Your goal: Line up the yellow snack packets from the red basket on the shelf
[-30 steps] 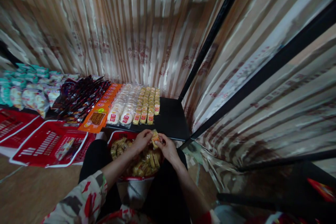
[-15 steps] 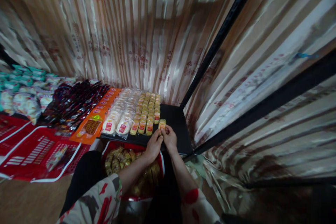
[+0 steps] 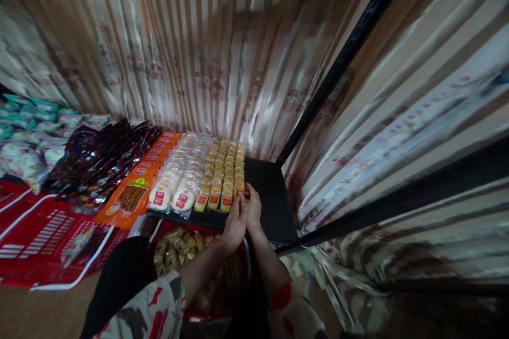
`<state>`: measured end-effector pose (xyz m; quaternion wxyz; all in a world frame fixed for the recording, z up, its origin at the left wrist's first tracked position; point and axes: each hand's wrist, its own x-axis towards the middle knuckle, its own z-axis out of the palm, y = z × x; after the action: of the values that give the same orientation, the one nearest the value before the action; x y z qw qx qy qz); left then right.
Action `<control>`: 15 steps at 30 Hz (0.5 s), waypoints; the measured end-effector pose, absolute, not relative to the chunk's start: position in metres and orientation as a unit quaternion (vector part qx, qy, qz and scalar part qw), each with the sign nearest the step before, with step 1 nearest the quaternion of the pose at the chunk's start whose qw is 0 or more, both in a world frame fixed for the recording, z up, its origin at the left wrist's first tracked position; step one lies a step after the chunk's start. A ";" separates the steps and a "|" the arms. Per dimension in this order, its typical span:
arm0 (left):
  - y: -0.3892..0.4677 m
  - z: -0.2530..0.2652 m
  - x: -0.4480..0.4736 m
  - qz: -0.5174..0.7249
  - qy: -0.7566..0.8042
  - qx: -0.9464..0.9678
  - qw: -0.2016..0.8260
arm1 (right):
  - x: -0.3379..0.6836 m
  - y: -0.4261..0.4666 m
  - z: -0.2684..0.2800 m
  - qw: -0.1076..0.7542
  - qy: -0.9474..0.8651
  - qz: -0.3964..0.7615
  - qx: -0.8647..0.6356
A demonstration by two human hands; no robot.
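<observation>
My left hand (image 3: 235, 225) and my right hand (image 3: 253, 207) are side by side at the front of the rightmost row of yellow packs. Their fingers are closed around the small yellow snack pack (image 3: 239, 185), which touches the front end of that row. My fingertips partly hide its lower part. To its left, more rows of yellow snack packs (image 3: 217, 184) stand tightly lined up on the black shelf (image 3: 269, 190). Beneath my forearms, a red basket (image 3: 153, 235) holds many similar yellow packs (image 3: 178, 246).
Left of the yellow rows are clear packs of white round snacks (image 3: 185, 196), an orange packet (image 3: 129, 196), dark shiny packets (image 3: 107, 156) and teal-and-white packets (image 3: 32, 116). Another red basket (image 3: 35, 241) stands below them. A black post (image 3: 338, 69) rises at the shelf's rear corner before striped curtains (image 3: 199, 63).
Both hands have moved the yellow snack pack slightly left and back, from in front of the rightmost row to against its front end. The camera view has shifted slightly.
</observation>
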<state>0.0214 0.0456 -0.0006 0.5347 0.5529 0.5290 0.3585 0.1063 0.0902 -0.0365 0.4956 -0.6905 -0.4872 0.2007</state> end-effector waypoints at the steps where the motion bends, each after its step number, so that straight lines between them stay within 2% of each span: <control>1: 0.046 -0.001 0.022 0.358 0.529 0.546 0.542 | 0.106 0.089 -0.036 0.494 -0.491 0.198 -0.690; 10: 0.049 -0.011 0.023 0.388 0.517 0.521 0.557 | 0.104 0.090 -0.039 0.484 -0.510 0.212 -0.679; 15: 0.032 -0.008 0.016 0.402 0.541 0.559 0.483 | 0.100 0.079 -0.031 0.511 -0.463 0.217 -0.691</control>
<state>0.0159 0.0322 -0.0075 0.4829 0.5589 0.5412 0.4020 0.1001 0.0788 -0.0312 0.5109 -0.6913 -0.4626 0.2168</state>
